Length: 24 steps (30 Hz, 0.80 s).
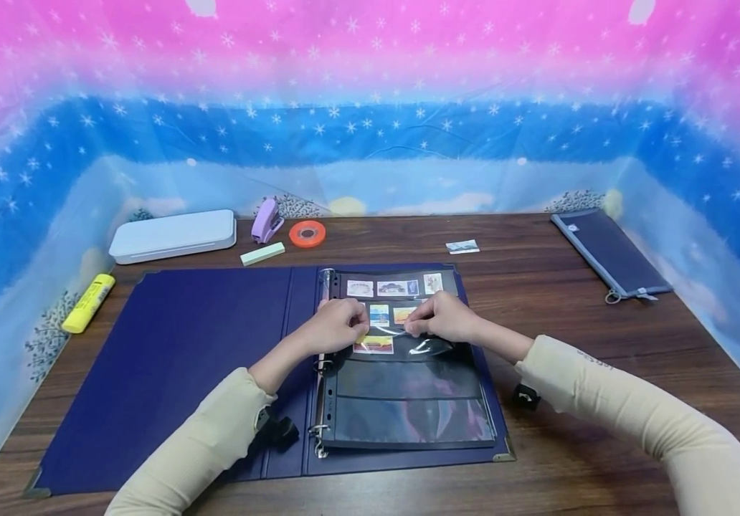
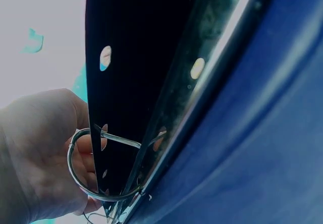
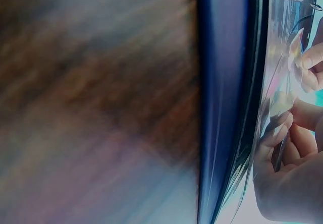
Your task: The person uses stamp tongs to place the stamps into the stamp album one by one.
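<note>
An open navy ring binder point(image 1: 202, 358) holds a black stamp page point(image 1: 409, 380) with clear strip pockets. Several small stamps, such as a blue one point(image 1: 379, 315), sit in its upper rows. My left hand point(image 1: 340, 325) pinches a yellow-and-red stamp point(image 1: 375, 347) at the third row. In the right wrist view that stamp point(image 3: 295, 47) stands tilted at the fingertips. My right hand point(image 1: 444, 318) pinches the edge of the clear plastic pocket point(image 1: 431, 347), which bulges up from the page. The left wrist view shows my left hand point(image 2: 45, 153) behind a metal binder ring point(image 2: 75, 168).
Behind the binder lie a white case point(image 1: 176, 235), a purple stapler point(image 1: 267, 221), an orange tape roll point(image 1: 307, 233), a pale green block point(image 1: 262, 254) and a loose stamp point(image 1: 462, 246). A yellow glue stick point(image 1: 89, 303) is at left, a dark zip pouch point(image 1: 612, 252) at right.
</note>
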### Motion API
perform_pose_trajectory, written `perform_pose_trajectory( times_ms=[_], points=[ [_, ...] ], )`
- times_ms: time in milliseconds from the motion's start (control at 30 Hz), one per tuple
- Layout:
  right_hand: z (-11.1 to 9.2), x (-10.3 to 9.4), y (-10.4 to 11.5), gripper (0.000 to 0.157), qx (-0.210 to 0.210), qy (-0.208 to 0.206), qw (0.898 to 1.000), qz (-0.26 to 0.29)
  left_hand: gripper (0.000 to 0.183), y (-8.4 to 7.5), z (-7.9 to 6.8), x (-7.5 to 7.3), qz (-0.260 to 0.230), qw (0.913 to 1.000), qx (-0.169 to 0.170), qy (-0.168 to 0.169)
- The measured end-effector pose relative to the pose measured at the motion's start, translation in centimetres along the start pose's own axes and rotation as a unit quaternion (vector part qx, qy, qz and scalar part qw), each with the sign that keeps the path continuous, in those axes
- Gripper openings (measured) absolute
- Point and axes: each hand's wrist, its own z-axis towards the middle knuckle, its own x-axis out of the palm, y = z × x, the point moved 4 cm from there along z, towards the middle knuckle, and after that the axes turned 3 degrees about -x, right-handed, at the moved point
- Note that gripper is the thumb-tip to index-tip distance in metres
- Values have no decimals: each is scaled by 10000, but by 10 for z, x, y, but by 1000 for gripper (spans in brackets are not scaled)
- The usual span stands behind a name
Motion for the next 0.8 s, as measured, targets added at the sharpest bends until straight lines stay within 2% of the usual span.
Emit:
perform_pose_trajectory(
  times_ms=[200, 467, 800],
  points=[
    [2, 2, 0, 15, -42, 98, 9999, 36, 16, 1, 0, 1, 14, 10000, 31, -25],
    [1, 2, 2, 16, -141, 213, 9997, 68, 19, 0, -1, 2, 278, 9996, 90, -63],
    [1, 2, 4, 15, -360, 275, 9990, -44, 20, 1, -1, 3, 558, 9979, 307, -114]
  ],
)
